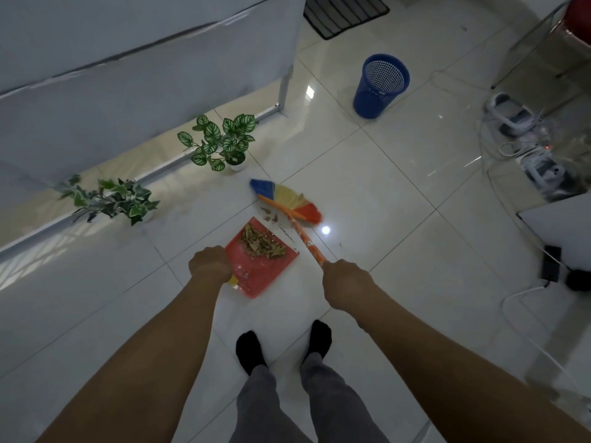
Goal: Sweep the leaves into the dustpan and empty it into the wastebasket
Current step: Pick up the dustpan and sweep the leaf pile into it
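Note:
A red dustpan (267,274) lies flat on the white tiled floor in front of my feet, with a heap of dry brown leaves (260,244) inside it. My left hand (209,263) is closed around the dustpan's yellow handle at its near left corner. My right hand (343,281) grips the orange stick of a small broom (287,199), whose blue, yellow and orange bristles rest on the floor just beyond the pan. A few leaf scraps (268,214) lie between the bristles and the pan's far edge. A blue mesh wastebasket (380,84) stands upright farther off, to the right.
Two potted plants (220,142) (112,198) stand along a white partition wall (128,75) on the left. Cables, power strips and devices (527,148) clutter the floor on the right. A dark mat (345,12) lies at the top. My socked feet (281,343) stand below the pan.

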A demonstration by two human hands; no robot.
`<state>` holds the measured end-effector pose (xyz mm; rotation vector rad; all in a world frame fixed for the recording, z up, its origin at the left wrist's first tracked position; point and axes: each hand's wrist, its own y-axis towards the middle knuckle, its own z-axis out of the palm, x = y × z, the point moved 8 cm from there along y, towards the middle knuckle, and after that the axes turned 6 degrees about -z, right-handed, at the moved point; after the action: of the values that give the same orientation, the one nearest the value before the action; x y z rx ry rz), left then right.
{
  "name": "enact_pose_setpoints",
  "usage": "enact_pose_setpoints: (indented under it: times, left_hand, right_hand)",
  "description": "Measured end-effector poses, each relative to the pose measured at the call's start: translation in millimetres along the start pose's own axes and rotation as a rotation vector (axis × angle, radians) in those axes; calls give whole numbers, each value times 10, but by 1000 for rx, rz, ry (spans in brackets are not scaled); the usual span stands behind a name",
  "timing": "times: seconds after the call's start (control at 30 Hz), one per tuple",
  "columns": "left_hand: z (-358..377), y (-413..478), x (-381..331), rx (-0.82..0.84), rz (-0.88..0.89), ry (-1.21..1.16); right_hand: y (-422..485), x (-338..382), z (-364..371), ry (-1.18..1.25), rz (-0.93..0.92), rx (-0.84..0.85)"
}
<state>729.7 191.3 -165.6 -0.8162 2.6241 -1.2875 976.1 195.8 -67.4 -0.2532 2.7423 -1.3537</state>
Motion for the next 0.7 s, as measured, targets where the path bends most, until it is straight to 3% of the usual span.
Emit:
enact_pose_setpoints:
  times: [0.33, 0.7]
  left_hand:
    - [59, 15, -46, 26, 10, -41]
    - [88, -30, -142, -25, 54, -9]
  right_hand:
    - [-318, 95, 296, -11, -59, 159]
    - [-959, -89, 166, 79, -149, 189]
